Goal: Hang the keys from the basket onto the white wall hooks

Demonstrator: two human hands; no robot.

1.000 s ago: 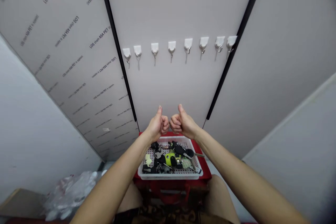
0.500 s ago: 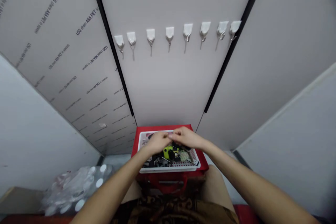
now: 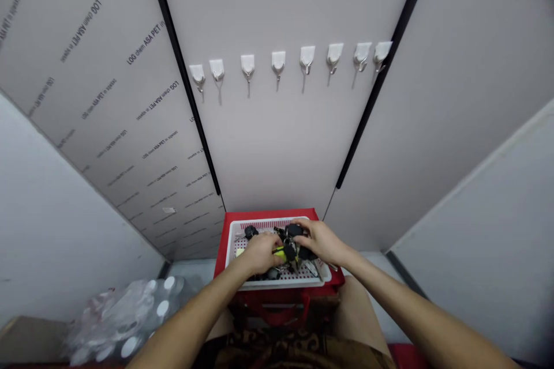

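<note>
The left hand (image 3: 259, 253) is curved downward over the middle of the pile, its fingers (image 3: 269, 249) bent and resting against a yellow-green key fob (image 3: 280, 253), most of which they cover. The right hand (image 3: 322, 242) arches in from the other side, its fingers (image 3: 303, 232) curled over black key fobs (image 3: 292, 248) and touching them. Neither hand is spread wide, but from this view I cannot tell whether either one is actually gripping something or only resting on it.

The keys and fobs lie heaped in a white perforated plastic basket (image 3: 277, 279), which sits on a red bag (image 3: 223, 248) with red straps (image 3: 281, 316) hanging at the front. One more black fob (image 3: 251, 232) lies apart from the heap, near the far side of the basket.

Ahead, eight white adhesive hooks (image 3: 278, 60) run in a row across a grey panel (image 3: 268, 138). The panel to the left (image 3: 108, 127) bears repeated print reading "LOG chem ASA PET", with smaller words too tiny to read. Shrink-wrapped bottles (image 3: 125, 314) sit on the floor to the left.
</note>
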